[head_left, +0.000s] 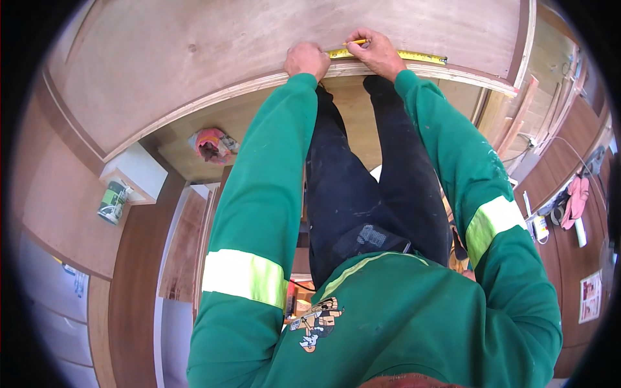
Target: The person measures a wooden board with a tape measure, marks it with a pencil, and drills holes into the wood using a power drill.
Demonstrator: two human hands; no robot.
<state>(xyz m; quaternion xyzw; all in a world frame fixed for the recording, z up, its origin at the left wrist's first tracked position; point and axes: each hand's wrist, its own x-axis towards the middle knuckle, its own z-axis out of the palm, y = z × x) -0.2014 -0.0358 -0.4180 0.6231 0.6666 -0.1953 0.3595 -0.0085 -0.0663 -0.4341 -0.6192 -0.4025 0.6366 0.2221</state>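
A wide plywood panel (246, 39) spans the top of the view, its near edge toward me. Along that edge lies a yellow tape measure (414, 56), its blade stretched out to the right. My left hand (307, 60) is closed at the left end of the blade; its fingers hide the tape's case, if it is there. Over the middle of the blade, my right hand (378, 55) pinches a yellow pencil (357, 43), its tip pointing left just above the tape. The heel of this hand rests by the panel's edge.
My legs (362, 174) stand below the panel's edge. At left are a pink bag (213, 145), a white box (139, 171) and a green-and-white can (113, 202). Wood strips (517, 116) lean at right, near a cable and pink gloves or cloth (574, 202).
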